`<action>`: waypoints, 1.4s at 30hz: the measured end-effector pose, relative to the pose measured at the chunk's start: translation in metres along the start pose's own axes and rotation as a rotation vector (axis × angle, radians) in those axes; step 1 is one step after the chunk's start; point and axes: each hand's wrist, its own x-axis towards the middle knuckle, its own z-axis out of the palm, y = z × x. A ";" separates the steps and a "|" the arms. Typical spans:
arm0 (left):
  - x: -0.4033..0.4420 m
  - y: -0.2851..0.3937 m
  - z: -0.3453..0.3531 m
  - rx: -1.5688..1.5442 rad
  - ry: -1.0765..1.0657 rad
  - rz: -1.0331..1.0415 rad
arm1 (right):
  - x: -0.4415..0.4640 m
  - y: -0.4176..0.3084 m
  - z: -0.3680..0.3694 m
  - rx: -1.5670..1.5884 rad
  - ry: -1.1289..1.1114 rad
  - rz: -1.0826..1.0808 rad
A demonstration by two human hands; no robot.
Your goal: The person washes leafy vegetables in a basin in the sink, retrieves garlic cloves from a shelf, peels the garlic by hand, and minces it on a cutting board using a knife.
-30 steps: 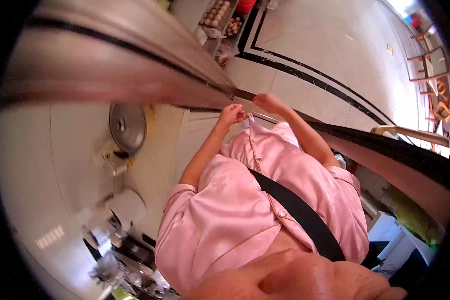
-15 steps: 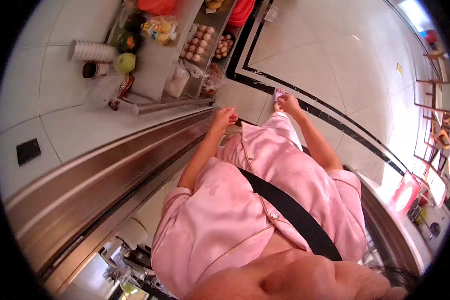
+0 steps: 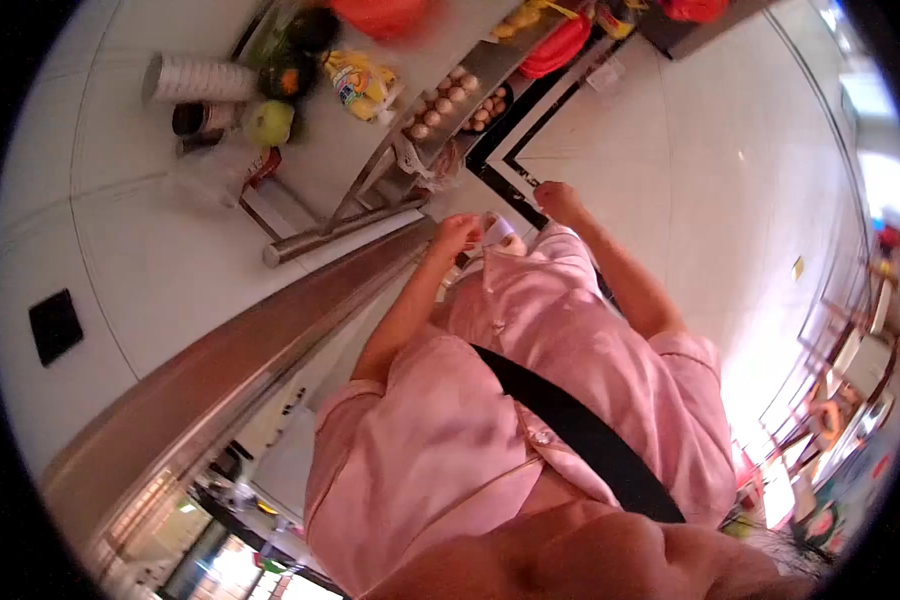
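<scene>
My left hand (image 3: 457,236) is held in front of my body with its fingers curled in, and no object shows in it. On the other side, my right hand (image 3: 560,201) is closed into a loose fist above the floor, also with nothing visible in it. Both hands are apart from the things around them. The metal shelf rack (image 3: 355,185) is nearest to my left hand. Below the hands, a foot in a pale slipper (image 3: 498,230) shows beyond my pink clothes (image 3: 530,300).
Eggs (image 3: 440,105), a yellow packet (image 3: 362,85), a green round fruit (image 3: 269,123) and stacked white cups (image 3: 198,79) are on the rack. A brown door frame (image 3: 240,350) runs along my left. Tiled floor (image 3: 670,170) with black border strips lies ahead; chairs (image 3: 850,365) stand far right.
The view has shifted as I move forward past the door frame, and a different foot placement shows. My right hand has swung slightly left in view. Both hands stay curled.
</scene>
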 end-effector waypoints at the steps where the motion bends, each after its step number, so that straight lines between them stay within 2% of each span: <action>1: 0.009 -0.008 -0.008 0.052 0.006 -0.040 | 0.009 0.010 0.007 -0.078 0.003 -0.208; 2: 0.003 0.003 -0.011 -0.033 0.108 0.072 | 0.018 0.019 0.012 -0.156 0.023 -0.417; 4: -0.027 0.011 0.001 -0.134 0.209 0.078 | 0.034 -0.046 -0.030 -0.230 -0.297 -0.256; 5: -0.030 0.017 -0.003 -0.182 0.262 0.088 | 0.043 -0.059 -0.028 -0.232 -0.311 -0.282; 7: -0.037 0.025 -0.001 -0.258 0.340 0.080 | 0.070 -0.072 -0.031 0.179 -0.379 -0.021; 9: -0.058 0.010 0.010 -0.125 0.401 -0.002 | 0.092 -0.028 0.002 -0.146 -0.502 -0.370; 10: -0.064 -0.003 0.006 0.200 0.369 0.067 | 0.105 -0.017 0.010 0.101 -0.547 -0.355; 11: -0.072 -0.029 -0.001 0.528 0.332 0.132 | 0.105 -0.043 -0.006 0.125 -0.632 -0.213; 12: -0.075 -0.080 -0.004 0.905 0.248 0.051 | 0.107 -0.072 -0.025 0.140 -0.705 -0.066; 13: -0.092 -0.099 0.016 1.042 0.107 -0.114 | 0.112 -0.078 -0.035 0.122 -0.756 -0.094; 14: -0.093 -0.167 0.024 1.284 -0.186 -0.214 | 0.120 -0.083 -0.038 0.078 -0.827 -0.135; 15: -0.106 -0.193 0.045 1.175 -0.226 -0.349 | 0.127 -0.080 -0.036 0.044 -0.902 -0.162; 16: -0.120 -0.214 0.066 0.962 -0.123 -0.490 | 0.138 -0.070 -0.031 0.009 -0.898 -0.291; 18: -0.134 -0.226 0.102 0.627 0.094 -0.629 | 0.140 -0.064 -0.027 -0.035 -0.906 -0.337; 20: -0.136 -0.225 0.137 0.395 0.260 -0.670 | 0.135 -0.059 -0.027 -0.087 -0.909 -0.383; 23: -0.129 -0.218 0.175 0.198 0.389 -0.645 | 0.120 -0.061 -0.016 0.059 -0.878 -0.267; 27: -0.118 -0.223 0.204 0.124 0.423 -0.602 | 0.095 -0.052 0.001 0.037 -0.995 -0.279; 29: -0.114 -0.239 0.213 0.115 0.415 -0.600 | 0.087 -0.042 0.001 -0.048 -1.154 -0.263; 30: -0.111 -0.252 0.216 0.117 0.407 -0.604 | 0.089 -0.047 -0.009 -0.056 -1.159 -0.264; 32: -0.102 -0.283 0.219 0.137 0.386 -0.621 | 0.097 -0.057 -0.035 -0.191 -1.224 -0.455; 34: -0.084 -0.325 0.218 0.206 0.345 -0.649 | 0.104 -0.031 -0.023 -0.324 -1.268 -0.432; 35: -0.071 -0.349 0.216 0.278 0.315 -0.653 | 0.104 -0.005 -0.007 -0.391 -1.277 -0.311; 36: -0.053 -0.375 0.212 0.403 0.266 -0.651 | 0.108 0.025 0.008 -0.406 -1.292 -0.325; 38: -0.012 -0.416 0.191 0.568 0.347 -0.593 | 0.118 0.062 0.033 -0.364 -1.200 -0.314; 39: 0.017 -0.406 0.163 0.440 0.558 -0.518 | 0.124 0.068 0.045 -0.378 -1.207 -0.325; 40: 0.044 -0.369 0.129 0.306 0.761 -0.402 | 0.130 0.071 0.056 -0.327 -1.120 -0.366; 41: 0.064 -0.306 0.089 0.193 0.937 -0.261 | 0.136 0.074 0.065 -0.276 -1.027 -0.405; 42: 0.118 -0.334 0.064 -0.008 1.022 -0.110 | 0.139 0.074 0.078 -0.203 -0.998 -0.375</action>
